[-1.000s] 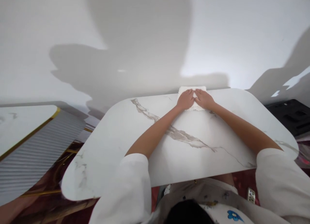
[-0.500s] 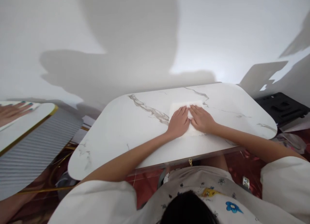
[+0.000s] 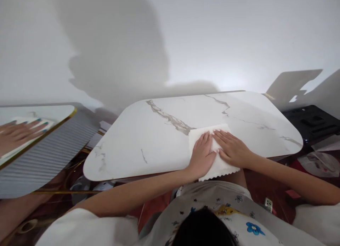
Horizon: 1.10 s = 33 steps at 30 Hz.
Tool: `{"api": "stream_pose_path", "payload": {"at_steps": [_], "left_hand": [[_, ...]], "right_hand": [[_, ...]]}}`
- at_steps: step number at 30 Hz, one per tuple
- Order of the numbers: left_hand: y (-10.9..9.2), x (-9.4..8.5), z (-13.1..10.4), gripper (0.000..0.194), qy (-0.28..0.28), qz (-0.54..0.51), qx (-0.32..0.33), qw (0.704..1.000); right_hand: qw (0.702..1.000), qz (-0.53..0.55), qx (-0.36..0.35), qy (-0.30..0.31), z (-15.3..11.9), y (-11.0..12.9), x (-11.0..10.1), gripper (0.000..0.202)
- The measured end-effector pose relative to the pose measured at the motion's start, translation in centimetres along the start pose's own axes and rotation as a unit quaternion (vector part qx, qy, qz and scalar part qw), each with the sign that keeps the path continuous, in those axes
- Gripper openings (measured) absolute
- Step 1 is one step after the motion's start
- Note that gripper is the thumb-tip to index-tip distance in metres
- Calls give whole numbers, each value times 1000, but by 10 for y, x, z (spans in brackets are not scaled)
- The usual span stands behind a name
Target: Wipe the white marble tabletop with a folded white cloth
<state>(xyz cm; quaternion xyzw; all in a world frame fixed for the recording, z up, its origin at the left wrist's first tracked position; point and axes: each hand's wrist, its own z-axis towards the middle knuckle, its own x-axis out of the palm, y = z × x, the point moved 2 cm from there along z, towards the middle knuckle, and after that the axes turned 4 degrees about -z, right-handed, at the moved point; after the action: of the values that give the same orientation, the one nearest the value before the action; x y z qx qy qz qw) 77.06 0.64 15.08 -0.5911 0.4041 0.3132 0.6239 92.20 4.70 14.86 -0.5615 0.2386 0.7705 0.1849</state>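
A white cloth with a scalloped edge [image 3: 221, 168] lies on the white marble-patterned table [image 3: 159, 143], its near edge hanging past the table's front. My left hand [image 3: 203, 155] rests flat on the cloth, palm down, thumb spread. Beside it, my right hand [image 3: 232, 146] also lies flat on the cloth with fingers outstretched. The two hands are angled toward each other, fingertips close together near the cloth's far part. Neither hand grips anything.
At the left, another person's hand [image 3: 22, 132] lies on a white cloth on a second, gold-edged table [image 3: 63, 113]. A black case [image 3: 310, 122] stands at the right by the white wall [image 3: 212, 33]. A clear plastic bag [image 3: 318, 164] is below it.
Both my hands and the cloth have moved toward me, to the table's front edge. The other person's hand has also shifted right and nearer on its table.
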Motion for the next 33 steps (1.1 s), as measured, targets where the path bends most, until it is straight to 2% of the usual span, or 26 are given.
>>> {"api": "stream_pose_path", "payload": {"at_steps": [5,8,10,13,17,21,25,29,33], "left_hand": [[-26,14,45,57,5,1,16,1000],[-34,16,82,54,1,5,21,1000],[-32,14,107,53,-8,12,25,1000],[-18,9,140,52,-35,40,40,998],[13,-3,177,49,-76,80,53,992],[45,-16,202,48,-111,102,29,988],[70,-25,223,45,-156,114,-2,981],[78,-27,246,43,-162,133,5,978],[65,-22,269,42,-145,136,35,979]], "right_hand": [[999,-22,33,9,-7,-47,-5,58],[998,-40,53,10,6,-79,-2,56],[997,-51,62,16,22,-99,1,56],[996,-59,65,26,53,-122,8,55],[995,-68,69,18,104,-140,20,54],[997,-57,47,8,153,-151,34,53],[999,-36,15,10,191,-163,44,53],[999,-28,23,19,210,-183,49,55],[998,-30,41,23,207,-209,47,56]]}}
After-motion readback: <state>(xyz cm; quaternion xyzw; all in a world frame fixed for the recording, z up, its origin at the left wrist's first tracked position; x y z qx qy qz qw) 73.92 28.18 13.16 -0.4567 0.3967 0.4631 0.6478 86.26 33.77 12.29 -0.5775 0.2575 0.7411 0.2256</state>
